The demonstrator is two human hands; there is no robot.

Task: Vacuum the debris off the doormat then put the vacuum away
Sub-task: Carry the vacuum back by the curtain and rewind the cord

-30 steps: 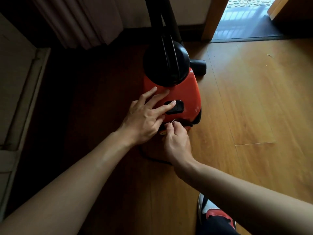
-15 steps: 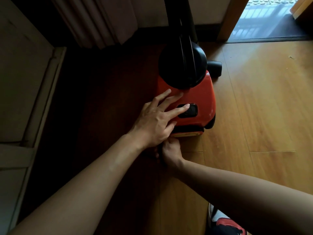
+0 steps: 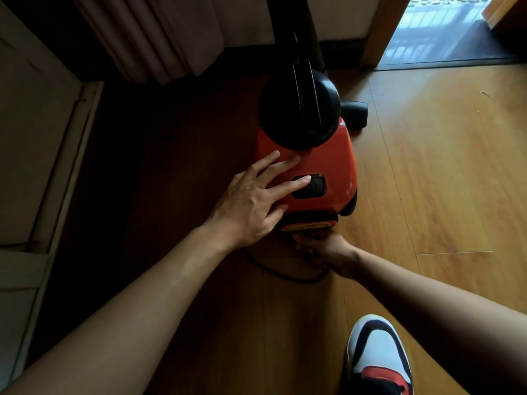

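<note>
The orange canister vacuum point(image 3: 328, 161) stands on the wooden floor with a black round top and a black hose rising behind it. My left hand point(image 3: 253, 203) lies flat on its orange body, fingers spread, the index fingertip on the black button point(image 3: 312, 186). My right hand point(image 3: 322, 250) is low at the vacuum's rear base, fingers curled around the black power cord point(image 3: 285, 273), which loops on the floor. The doormat is not in view.
A dark curtain point(image 3: 159, 35) hangs at the back left, with a pale panelled wall point(image 3: 34, 143) on the left. A doorway threshold point(image 3: 445, 44) opens at the back right. My shoe point(image 3: 376, 357) is at the bottom right. A black nozzle point(image 3: 355, 112) lies beside the vacuum.
My right hand has dropped from the vacuum's rear edge down to the floor behind it, and a loop of cord now shows. My left hand stays on the button.
</note>
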